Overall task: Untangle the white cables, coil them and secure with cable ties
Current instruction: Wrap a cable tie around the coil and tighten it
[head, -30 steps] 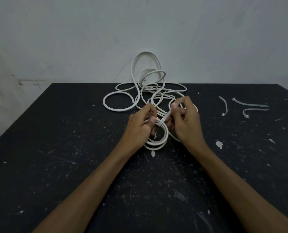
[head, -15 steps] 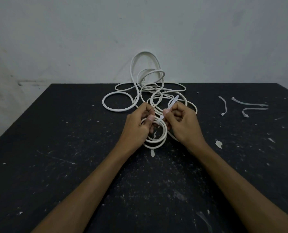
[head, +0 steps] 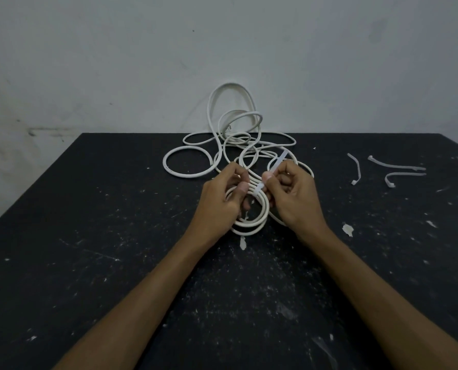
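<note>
Cables lie tangled at the far middle of the black table, some loops rising against the wall. The left hand grips a small coil near the front. The right hand pinches a tie wrapped around this coil. Three more ties lie well apart at right.

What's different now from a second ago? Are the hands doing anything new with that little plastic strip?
Little changed. The right hand drew slightly toward the person, and the cable tie it pinches now sticks out further above its fingers. The left hand kept gripping the small coil, nothing was let go. The loose cable tangle and the spare ties on the table stayed put.
</note>
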